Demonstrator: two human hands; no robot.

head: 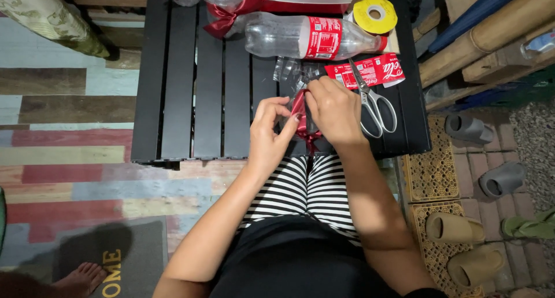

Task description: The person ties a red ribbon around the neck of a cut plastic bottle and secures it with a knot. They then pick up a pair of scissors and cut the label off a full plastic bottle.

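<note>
I have both hands pinching the red ribbon (pixel 300 116) at the near edge of the surface (pixel 191 90), left hand (pixel 270 137) and right hand (pixel 335 110) closed on it, so I'd judge steady tension keeps it neat, scissors (pixel 376 104) just right.

Two hands (pixel 272 136) (pixel 332 110), one ribbon (pixel 299 110), one scissors (pixel 373 104)

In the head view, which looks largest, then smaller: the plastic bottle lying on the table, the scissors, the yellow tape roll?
1. Plastic bottle, clearly largest.
2. Scissors.
3. Yellow tape roll, smallest, though it lies farther from the camera.
</note>
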